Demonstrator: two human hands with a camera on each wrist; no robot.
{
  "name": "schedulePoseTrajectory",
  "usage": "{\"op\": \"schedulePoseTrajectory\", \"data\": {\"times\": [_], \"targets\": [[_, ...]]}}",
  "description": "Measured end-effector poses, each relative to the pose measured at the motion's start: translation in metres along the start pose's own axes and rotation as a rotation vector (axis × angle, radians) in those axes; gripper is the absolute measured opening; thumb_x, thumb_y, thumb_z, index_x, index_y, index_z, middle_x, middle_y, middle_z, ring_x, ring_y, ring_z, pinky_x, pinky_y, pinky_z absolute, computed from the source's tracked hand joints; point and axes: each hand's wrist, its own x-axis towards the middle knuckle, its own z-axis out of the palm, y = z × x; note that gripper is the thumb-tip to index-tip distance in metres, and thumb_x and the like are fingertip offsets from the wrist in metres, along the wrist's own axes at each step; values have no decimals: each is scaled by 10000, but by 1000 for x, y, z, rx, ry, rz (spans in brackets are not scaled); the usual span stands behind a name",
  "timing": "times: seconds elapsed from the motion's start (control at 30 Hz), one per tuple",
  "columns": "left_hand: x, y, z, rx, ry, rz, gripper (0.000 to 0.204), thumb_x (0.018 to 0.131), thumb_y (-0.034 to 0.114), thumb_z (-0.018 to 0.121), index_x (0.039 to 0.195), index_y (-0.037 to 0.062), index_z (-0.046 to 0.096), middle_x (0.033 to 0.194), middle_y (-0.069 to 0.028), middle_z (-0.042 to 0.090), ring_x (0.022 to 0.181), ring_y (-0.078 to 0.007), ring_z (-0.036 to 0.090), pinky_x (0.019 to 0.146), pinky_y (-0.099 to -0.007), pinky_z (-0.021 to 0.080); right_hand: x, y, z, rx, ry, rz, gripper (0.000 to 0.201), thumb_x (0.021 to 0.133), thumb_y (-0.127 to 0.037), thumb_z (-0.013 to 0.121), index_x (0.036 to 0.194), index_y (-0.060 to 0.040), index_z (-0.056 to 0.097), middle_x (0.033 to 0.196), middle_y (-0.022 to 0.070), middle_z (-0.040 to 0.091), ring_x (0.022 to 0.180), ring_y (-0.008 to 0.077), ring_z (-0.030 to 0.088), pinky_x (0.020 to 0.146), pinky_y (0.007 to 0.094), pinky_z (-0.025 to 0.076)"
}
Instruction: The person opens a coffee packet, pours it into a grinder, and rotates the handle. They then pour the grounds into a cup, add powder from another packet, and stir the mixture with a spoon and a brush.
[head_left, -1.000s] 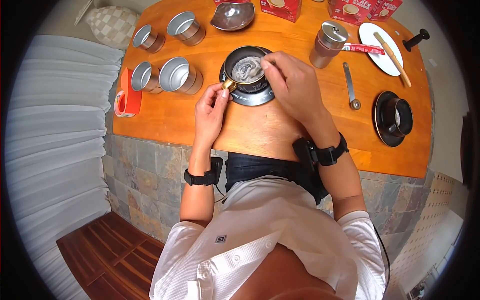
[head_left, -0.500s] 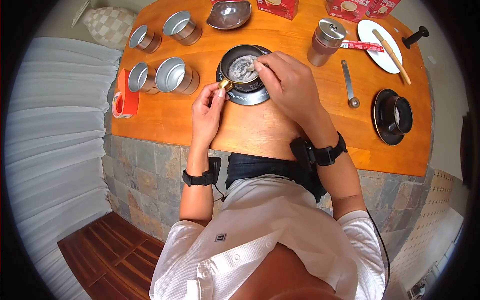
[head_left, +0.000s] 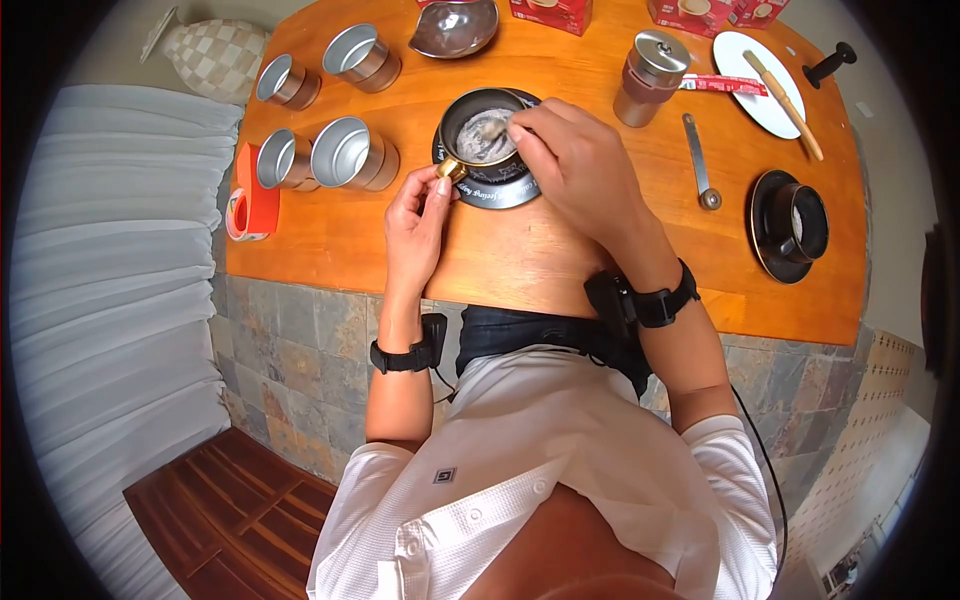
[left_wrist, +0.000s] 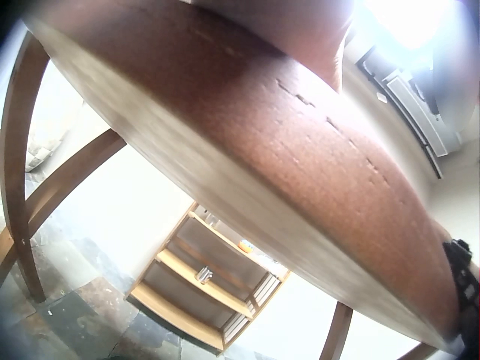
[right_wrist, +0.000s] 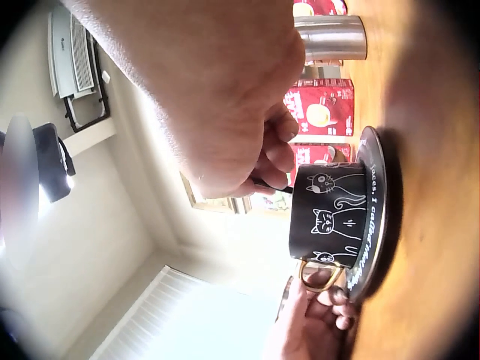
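Note:
A black cup [right_wrist: 311, 225] with white cat drawings stands on a black lettered saucer [head_left: 492, 196]. Inside it is a pale, frothy, swirled liquid [head_left: 478, 148]. My left hand [head_left: 414, 222] pinches the cup's gold handle [head_left: 452, 169] between thumb and fingers. Over the far right rim, my right hand [head_left: 582, 165] grips a spoon [head_left: 492, 129], whose bowl dips into the froth; the fingers hide most of its handle. The left wrist view has mostly the table edge and the forearm side, with no cup in it.
Several metal cups [head_left: 352, 152] stand at the left beside a red tape dispenser [head_left: 262, 195]. Right of the hands are a grinder [head_left: 650, 80], its crank [head_left: 697, 160], a white plate [head_left: 735, 60] with a brush [head_left: 785, 105], and a second black cup [head_left: 808, 225]. A dark bowl [head_left: 455, 28] sits behind.
The spoon has shifted around within the cup and the froth's swirl looks different. Both hands keep their places at the cup; the view tilts slightly.

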Motion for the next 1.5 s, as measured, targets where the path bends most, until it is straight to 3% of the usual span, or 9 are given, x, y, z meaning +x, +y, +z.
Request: {"op": "schedulePoseTrajectory", "data": {"times": [0.17,0.4,0.67,0.77,0.9,1.07,1.13,1.4,1.5], "targets": [[1,0,-1,12,-21,-5,230,1050,171,569,1187,-4,628,976,-8,649,906,-81,589,839,-231,470,0,-4,0,183,-76,-14,122,925,-121,622,971,-25,680,833,128,629,767,326,626,664,416,510],[1,2,2,8,19,-7,207,1023,129,612,1167,-18,631,897,7,627,849,-55,563,781,-204,460,0,2,3,25,21,-41,106,912,-107,622,936,-26,686,799,124,622,740,320,621,655,401,507],[1,0,0,6,8,6,213,1023,128,612,1173,-22,629,904,2,633,854,-55,562,781,-203,459,0,-1,5,191,-98,-24,112,905,-123,636,907,-27,695,817,122,629,766,322,622,693,405,507],[2,0,-1,20,-25,-2,231,1049,173,572,1195,2,625,964,-6,654,899,-78,590,833,-227,474,1,4,4,53,13,-39,118,901,-123,642,916,-25,705,817,118,631,763,315,623,693,405,508],[1,-3,-3,25,-19,-14,226,1050,169,569,1194,4,626,961,-4,651,898,-78,589,833,-223,474,1,5,-3,-7,6,-13,122,899,-124,649,933,-27,713,820,113,632,767,310,625,694,402,509],[1,-2,-2,17,-29,-4,224,1051,170,567,1191,5,626,960,-2,644,900,-75,582,833,-222,474,-2,3,5,190,-73,-53,115,895,-113,651,962,-33,698,803,108,619,752,312,616,674,404,503],[1,1,2,-4,15,-8,215,1021,131,618,1170,-23,629,904,7,626,855,-52,560,778,-198,455,-3,3,8,115,-48,-68,107,895,-109,647,957,-35,693,798,107,612,747,314,611,672,408,502],[1,0,0,-3,2,-18,218,1038,153,590,1181,-8,629,933,8,630,877,-63,571,803,-207,462,-3,-4,5,-52,29,-74,69,897,-99,635,901,-37,664,788,111,597,751,321,606,661,415,499],[1,1,1,-8,10,-8,210,1026,126,607,1173,-23,631,899,17,618,854,-52,565,783,-198,459,-5,-8,8,126,-8,-72,79,897,-102,638,916,-32,668,790,115,597,754,320,606,654,417,495]]}}
